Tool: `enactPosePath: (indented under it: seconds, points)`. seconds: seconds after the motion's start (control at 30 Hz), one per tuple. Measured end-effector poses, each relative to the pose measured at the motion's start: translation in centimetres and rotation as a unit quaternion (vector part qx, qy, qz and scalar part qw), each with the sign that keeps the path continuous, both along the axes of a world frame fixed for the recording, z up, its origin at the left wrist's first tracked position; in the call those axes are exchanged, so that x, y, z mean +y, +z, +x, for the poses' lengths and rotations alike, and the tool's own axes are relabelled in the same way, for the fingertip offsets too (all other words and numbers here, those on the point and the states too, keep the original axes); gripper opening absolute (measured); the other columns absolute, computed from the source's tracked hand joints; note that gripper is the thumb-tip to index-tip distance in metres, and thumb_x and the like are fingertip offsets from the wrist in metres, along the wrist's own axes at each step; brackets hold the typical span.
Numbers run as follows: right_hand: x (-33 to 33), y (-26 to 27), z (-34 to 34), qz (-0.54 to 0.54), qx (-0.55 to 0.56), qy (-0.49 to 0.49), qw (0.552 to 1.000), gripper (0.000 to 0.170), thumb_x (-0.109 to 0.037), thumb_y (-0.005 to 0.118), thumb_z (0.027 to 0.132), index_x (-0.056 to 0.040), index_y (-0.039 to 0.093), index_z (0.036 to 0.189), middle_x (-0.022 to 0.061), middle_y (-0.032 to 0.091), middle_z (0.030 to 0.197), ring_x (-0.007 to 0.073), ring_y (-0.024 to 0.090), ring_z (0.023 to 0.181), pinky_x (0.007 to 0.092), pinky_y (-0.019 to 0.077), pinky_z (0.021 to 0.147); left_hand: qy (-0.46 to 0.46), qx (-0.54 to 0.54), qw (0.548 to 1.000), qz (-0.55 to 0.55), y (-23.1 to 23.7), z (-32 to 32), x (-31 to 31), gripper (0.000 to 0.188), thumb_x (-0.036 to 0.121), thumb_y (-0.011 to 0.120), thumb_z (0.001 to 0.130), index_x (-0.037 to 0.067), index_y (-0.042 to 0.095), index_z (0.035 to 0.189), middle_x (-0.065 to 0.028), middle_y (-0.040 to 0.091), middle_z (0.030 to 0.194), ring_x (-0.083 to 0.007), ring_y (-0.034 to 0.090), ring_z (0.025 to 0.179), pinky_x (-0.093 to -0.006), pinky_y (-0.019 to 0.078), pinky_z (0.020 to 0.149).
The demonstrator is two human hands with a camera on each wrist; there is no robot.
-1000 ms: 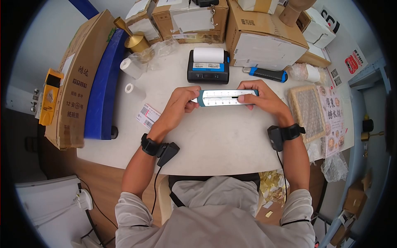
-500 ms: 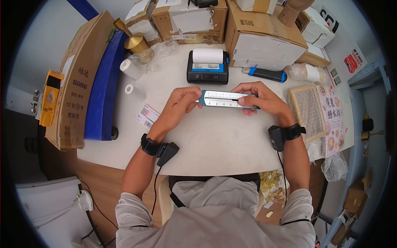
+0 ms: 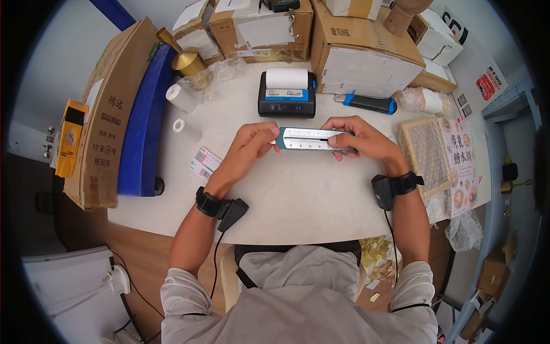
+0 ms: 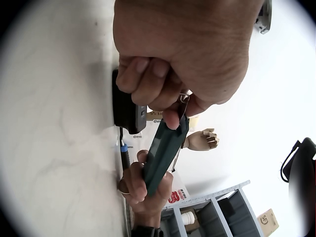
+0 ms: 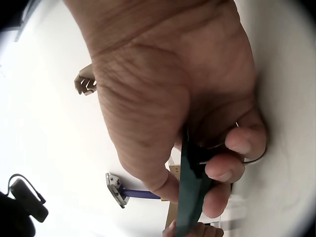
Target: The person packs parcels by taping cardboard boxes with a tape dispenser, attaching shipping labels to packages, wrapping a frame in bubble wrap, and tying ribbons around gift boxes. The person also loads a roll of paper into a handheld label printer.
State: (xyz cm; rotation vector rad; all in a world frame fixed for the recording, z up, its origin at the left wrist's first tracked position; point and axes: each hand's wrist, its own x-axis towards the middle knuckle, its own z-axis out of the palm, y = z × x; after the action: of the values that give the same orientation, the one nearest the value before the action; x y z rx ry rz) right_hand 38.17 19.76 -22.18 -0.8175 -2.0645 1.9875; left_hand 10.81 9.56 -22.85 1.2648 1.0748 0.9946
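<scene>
A flat teal tool with a white marked scale face (image 3: 303, 138) is held level above the table, between both hands. My left hand (image 3: 251, 142) pinches the metal piece at its left end; in the left wrist view that hand (image 4: 182, 54) has a small metal ring or hook by its fingers, above the teal body (image 4: 163, 153). My right hand (image 3: 361, 139) grips the right end, thumb on the scale face near a dark slot. In the right wrist view the right hand (image 5: 173, 98) has its fingers curled by the teal edge (image 5: 190, 197), a thin metal wire among them.
A label printer (image 3: 286, 100) stands behind the tool, with a black and blue cutter (image 3: 369, 103) to its right. White rolls (image 3: 182, 97) and a printed label (image 3: 205, 162) lie to the left. Cardboard boxes (image 3: 366, 69) line the back; a wrapped woven frame (image 3: 425, 155) is at right.
The tool has tilted slightly, its right end lower than a second ago, and the right hand has shifted slightly with it. Both hands keep hold of it.
</scene>
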Motion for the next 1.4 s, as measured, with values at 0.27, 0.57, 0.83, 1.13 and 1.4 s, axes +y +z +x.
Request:
enactPosePath:
  seconds: [0.27, 0.57, 0.83, 1.13, 1.4]
  points:
    - [-0.2, 0.2, -0.1, 0.084, -0.009, -0.065, 0.994, 0.024, -0.022, 0.068, 0.091, -0.0024, 0.066, 0.105, 0.0010, 0.066, 0.078, 0.0045, 0.055, 0.061, 0.0202, 0.0380, 0.053, 0.041, -0.005, 0.999, -0.026, -0.5, 0.1, 0.1, 0.030, 0.024, 0.050, 0.101, 0.003, 0.062, 0.083, 0.0023, 0.049, 0.066, -0.0045, 0.035, 0.058, -0.0228, 0.0301, 0.053]
    - [0.1, -0.4, 0.1, 0.122, 0.011, -0.068, 0.990, 0.023, -0.021, 0.074, 0.090, -0.0016, 0.065, 0.098, 0.0032, 0.067, 0.080, 0.0070, 0.057, 0.062, 0.0218, 0.0429, 0.057, 0.006, 0.047, 0.999, 0.006, -0.7, 0.5, 0.1, 0.023, 0.014, 0.050, 0.099, 0.000, 0.064, 0.087, 0.0018, 0.052, 0.065, -0.0051, 0.045, 0.058, -0.0220, 0.0368, 0.053]
    - [-0.1, 0.3, 0.1, 0.100, -0.015, -0.073, 0.992, 0.027, -0.023, 0.074, 0.091, -0.0013, 0.065, 0.102, 0.0068, 0.071, 0.087, 0.0085, 0.063, 0.068, 0.0223, 0.0493, 0.061, 0.017, 0.063, 0.998, 0.014, -0.7, 0.6, 0.1, 0.022, 0.015, 0.051, 0.099, 0.001, 0.064, 0.087, 0.0020, 0.051, 0.062, -0.0052, 0.044, 0.056, -0.0223, 0.0355, 0.052]
    - [-0.5, 0.5, 0.0, 0.216, 0.001, -0.060, 0.975, 0.043, -0.025, 0.087, 0.077, -0.0038, 0.066, 0.108, 0.0032, 0.068, 0.081, 0.0084, 0.060, 0.070, 0.0227, 0.0471, 0.062, 0.011, 0.049, 0.999, 0.005, -0.5, 0.6, 0.1, 0.022, 0.015, 0.050, 0.100, 0.000, 0.064, 0.090, 0.0019, 0.051, 0.062, -0.0053, 0.045, 0.056, -0.0225, 0.0363, 0.052]
    - [-0.1, 0.2, 0.2, 0.292, -0.001, -0.107, 0.950, 0.044, -0.021, 0.089, 0.069, -0.0067, 0.068, 0.105, 0.0008, 0.062, 0.072, 0.0093, 0.053, 0.061, 0.0253, 0.0403, 0.058, 0.004, 0.037, 0.999, 0.009, 0.2, 0.1, 0.2, 0.029, 0.022, 0.052, 0.103, 0.000, 0.065, 0.090, 0.0011, 0.050, 0.061, -0.0063, 0.045, 0.055, -0.0228, 0.0368, 0.053]
